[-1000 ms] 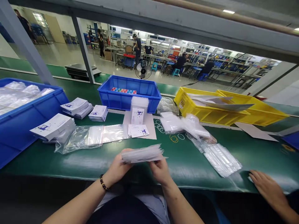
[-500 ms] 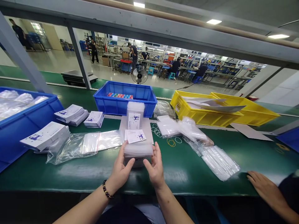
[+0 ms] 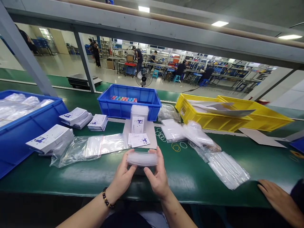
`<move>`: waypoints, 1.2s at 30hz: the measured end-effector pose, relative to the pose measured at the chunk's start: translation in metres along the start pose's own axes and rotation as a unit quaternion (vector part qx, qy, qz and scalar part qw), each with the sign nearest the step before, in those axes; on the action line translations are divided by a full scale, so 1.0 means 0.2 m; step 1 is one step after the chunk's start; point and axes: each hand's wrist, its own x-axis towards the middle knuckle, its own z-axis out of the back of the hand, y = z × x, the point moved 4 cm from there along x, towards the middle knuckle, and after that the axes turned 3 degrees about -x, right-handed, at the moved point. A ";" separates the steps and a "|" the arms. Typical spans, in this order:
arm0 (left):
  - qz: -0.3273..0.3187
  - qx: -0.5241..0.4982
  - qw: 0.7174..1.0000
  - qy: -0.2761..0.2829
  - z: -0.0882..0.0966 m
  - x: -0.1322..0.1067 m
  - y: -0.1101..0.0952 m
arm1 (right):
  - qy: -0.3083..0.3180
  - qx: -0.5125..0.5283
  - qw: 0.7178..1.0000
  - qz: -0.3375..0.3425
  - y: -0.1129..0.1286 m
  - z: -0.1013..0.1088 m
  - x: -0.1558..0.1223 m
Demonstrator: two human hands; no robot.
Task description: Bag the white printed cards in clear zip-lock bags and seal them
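Observation:
Both my hands hold one stack of clear plastic bags just above the green table. My left hand grips its left end and my right hand grips its right end, fingers curled round the stack. Just beyond lie loose printed cards on a grey sheet, with an upright pack of cards behind them. A large clear bag of zip bags lies to the left of my hands.
A blue bin stands at the back centre, another blue bin at left, two yellow bins at right. Card stacks and rubber bands lie around. Another person's hand rests at the lower right by bags.
The bag stack went from fanned and loose in my hands to squared up on edge, then turned flat again and held at both ends. The other person's hand shifted slightly right.

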 end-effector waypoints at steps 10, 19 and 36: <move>0.026 -0.057 0.997 0.038 -0.03 0.05 -0.06 | 0.076 -0.035 0.996 -0.041 -0.27 -0.01 0.02; -0.054 -0.133 0.989 -0.037 0.00 0.65 -0.24 | 0.021 -0.151 0.987 -0.044 -0.20 -0.02 0.67; -0.058 -0.129 0.986 -0.092 0.04 1.28 -0.02 | -0.005 -0.226 0.969 -0.096 -0.47 -0.09 1.16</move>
